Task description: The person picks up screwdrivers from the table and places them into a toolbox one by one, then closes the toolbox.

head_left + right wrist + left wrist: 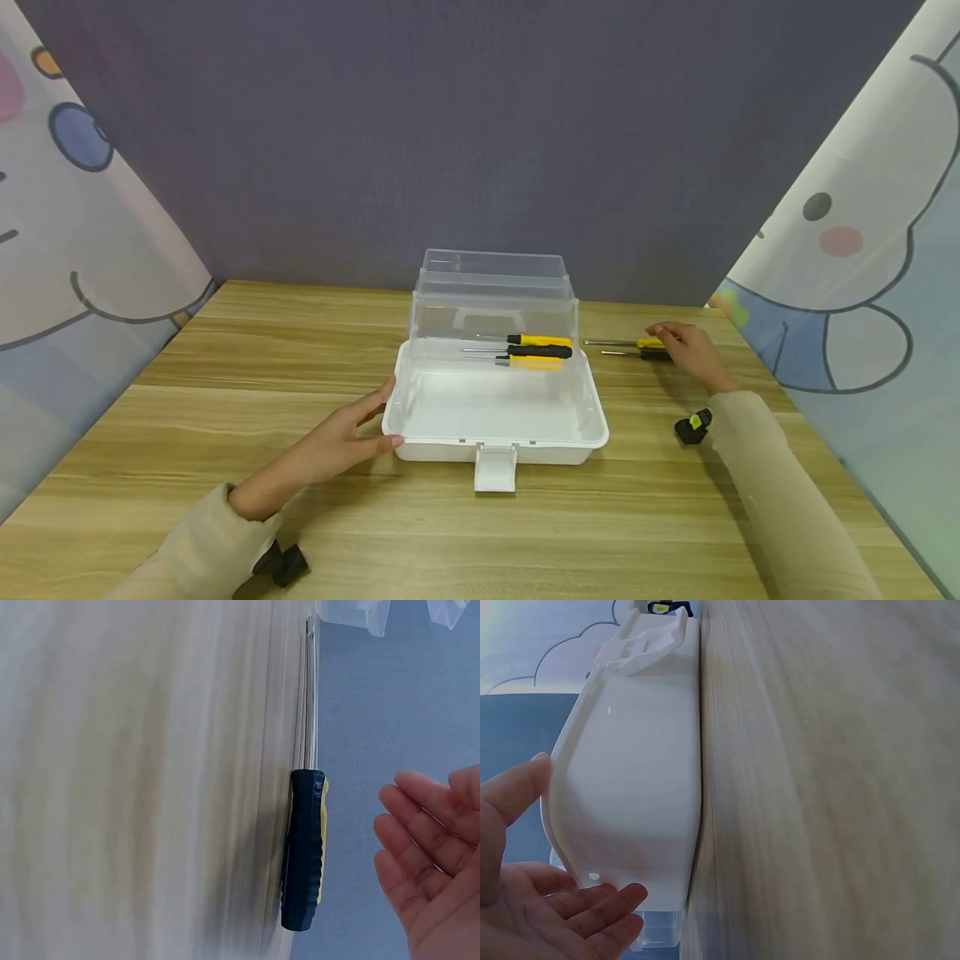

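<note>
A white plastic toolbox (431, 452) stands with its clear lid (491, 287) raised at the back. My left hand (337, 442) rests at its front left corner, thumb on the rim and relaxed fingers along the side. Toward the back of the toolbox lie a yellow-handled screwdriver (546, 340), a black-handled one (542, 352), and another yellow handle (534, 364). To its right lie a yellow screwdriver (647, 342) and a black screwdriver (302, 851). Just over their handles, my right hand (693, 354) hovers with loosely bent fingers and holds nothing.
A white latch (495, 471) hangs down at the toolbox's front. The wooden table (525, 542) ends at a dark grey panel (480, 150). Cartoon-printed cloths (832, 275) flank both sides. A small black device (692, 427) sits at the right sleeve.
</note>
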